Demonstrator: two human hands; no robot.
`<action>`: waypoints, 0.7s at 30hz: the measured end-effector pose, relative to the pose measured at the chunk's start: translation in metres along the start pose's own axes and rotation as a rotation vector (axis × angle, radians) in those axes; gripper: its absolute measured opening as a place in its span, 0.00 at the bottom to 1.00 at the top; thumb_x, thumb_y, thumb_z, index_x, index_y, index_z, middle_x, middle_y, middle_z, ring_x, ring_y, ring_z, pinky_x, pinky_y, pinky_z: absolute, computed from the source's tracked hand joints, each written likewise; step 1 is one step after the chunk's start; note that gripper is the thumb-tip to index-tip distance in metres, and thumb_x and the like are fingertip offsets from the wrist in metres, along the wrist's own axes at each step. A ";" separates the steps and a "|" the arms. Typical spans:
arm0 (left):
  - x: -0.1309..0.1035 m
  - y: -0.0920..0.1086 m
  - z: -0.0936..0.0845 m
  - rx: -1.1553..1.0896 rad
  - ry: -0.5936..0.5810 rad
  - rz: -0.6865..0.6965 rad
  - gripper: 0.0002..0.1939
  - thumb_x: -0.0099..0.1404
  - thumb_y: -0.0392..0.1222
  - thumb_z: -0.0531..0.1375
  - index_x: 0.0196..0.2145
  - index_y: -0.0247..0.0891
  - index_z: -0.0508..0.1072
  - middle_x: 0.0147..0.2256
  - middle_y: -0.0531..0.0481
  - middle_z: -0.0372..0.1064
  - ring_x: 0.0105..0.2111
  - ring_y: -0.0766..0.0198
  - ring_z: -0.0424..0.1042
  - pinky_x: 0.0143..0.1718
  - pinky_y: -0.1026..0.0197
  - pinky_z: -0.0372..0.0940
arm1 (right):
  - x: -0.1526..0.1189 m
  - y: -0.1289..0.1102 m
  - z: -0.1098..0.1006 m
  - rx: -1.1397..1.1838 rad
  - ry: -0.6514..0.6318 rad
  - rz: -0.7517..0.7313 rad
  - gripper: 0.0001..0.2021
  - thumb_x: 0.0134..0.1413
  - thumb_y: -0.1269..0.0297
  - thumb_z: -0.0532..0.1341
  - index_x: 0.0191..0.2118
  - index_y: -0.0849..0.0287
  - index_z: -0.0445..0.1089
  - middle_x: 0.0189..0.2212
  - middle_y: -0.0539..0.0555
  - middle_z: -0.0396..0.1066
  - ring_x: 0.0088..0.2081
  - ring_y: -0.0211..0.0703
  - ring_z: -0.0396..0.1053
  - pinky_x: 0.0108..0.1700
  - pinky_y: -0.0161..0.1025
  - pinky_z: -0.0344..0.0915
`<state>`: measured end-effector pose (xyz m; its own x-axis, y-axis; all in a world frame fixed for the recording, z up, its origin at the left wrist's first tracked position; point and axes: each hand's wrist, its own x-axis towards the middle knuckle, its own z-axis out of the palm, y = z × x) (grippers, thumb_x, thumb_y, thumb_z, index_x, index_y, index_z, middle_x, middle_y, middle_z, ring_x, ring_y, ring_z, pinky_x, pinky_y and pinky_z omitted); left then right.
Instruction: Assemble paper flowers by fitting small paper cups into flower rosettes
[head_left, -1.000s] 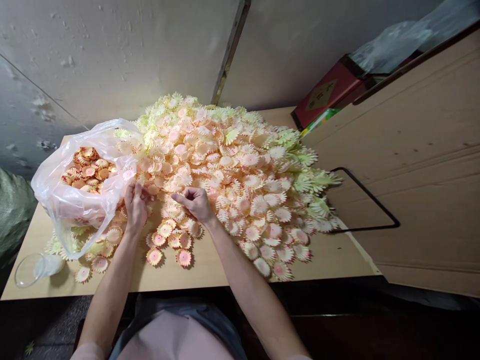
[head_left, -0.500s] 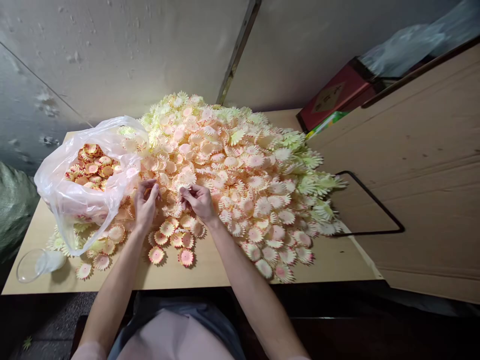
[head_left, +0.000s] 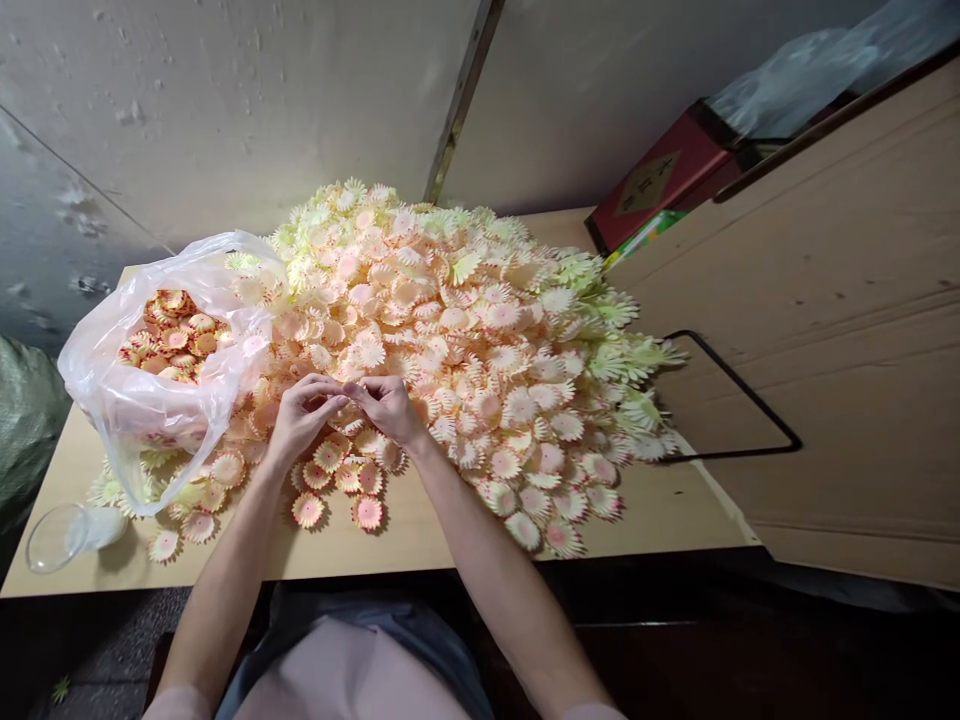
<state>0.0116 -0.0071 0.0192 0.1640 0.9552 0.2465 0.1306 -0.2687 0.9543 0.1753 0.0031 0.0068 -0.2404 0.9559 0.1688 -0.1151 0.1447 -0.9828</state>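
Observation:
A wide heap of artificial flower petal discs point(head_left: 450, 320), cream and pale pink with red-tipped edges, covers much of the table. My left hand point(head_left: 306, 412) and my right hand point(head_left: 388, 408) meet over its front edge, fingertips touching. Both pinch closed at the same spot; whatever lies between the fingers is too small and covered to make out. Just below the hands, several loose petal discs point(head_left: 349, 475) lie flat on the tabletop. Left of my left hand stands an open white plastic bag point(head_left: 247, 375) with more red-edged discs point(head_left: 176, 335) inside.
A clear plastic cup point(head_left: 56, 538) lies on its side at the table's point(head_left: 247, 560) front left. Cardboard point(head_left: 847, 400) with a black metal handle point(head_left: 750, 390) borders the right side. A red box point(head_left: 660, 190) stands at the back right, against the wall point(head_left: 225, 120).
My left hand has moved right and my hands have come together at the fingertips. Earlier they were apart, with the right one pinching near a disc. The view has shifted slightly.

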 end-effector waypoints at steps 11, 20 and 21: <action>0.000 0.006 0.006 0.038 0.035 0.020 0.11 0.62 0.48 0.63 0.29 0.37 0.72 0.34 0.47 0.65 0.35 0.63 0.66 0.36 0.64 0.63 | 0.003 0.005 0.001 0.048 0.024 0.044 0.30 0.37 0.39 0.68 0.15 0.59 0.55 0.15 0.44 0.49 0.20 0.29 0.45 0.22 0.33 0.44; 0.006 -0.013 -0.006 -0.305 0.471 -0.094 0.14 0.62 0.52 0.62 0.37 0.40 0.67 0.25 0.56 0.61 0.21 0.72 0.61 0.22 0.68 0.61 | 0.005 0.006 -0.005 0.153 0.269 0.045 0.27 0.47 0.43 0.66 0.16 0.57 0.54 0.13 0.43 0.50 0.15 0.28 0.48 0.17 0.32 0.48; 0.007 -0.012 -0.005 -0.305 0.491 -0.075 0.14 0.62 0.52 0.62 0.38 0.40 0.68 0.25 0.56 0.61 0.22 0.72 0.61 0.22 0.69 0.61 | 0.006 0.007 -0.005 0.166 0.303 0.049 0.25 0.47 0.43 0.65 0.19 0.58 0.58 0.14 0.43 0.54 0.15 0.28 0.50 0.16 0.32 0.49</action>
<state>0.0057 0.0032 0.0102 -0.3173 0.9354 0.1560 -0.1754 -0.2196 0.9597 0.1779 0.0111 0.0007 0.0448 0.9967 0.0670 -0.2715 0.0767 -0.9594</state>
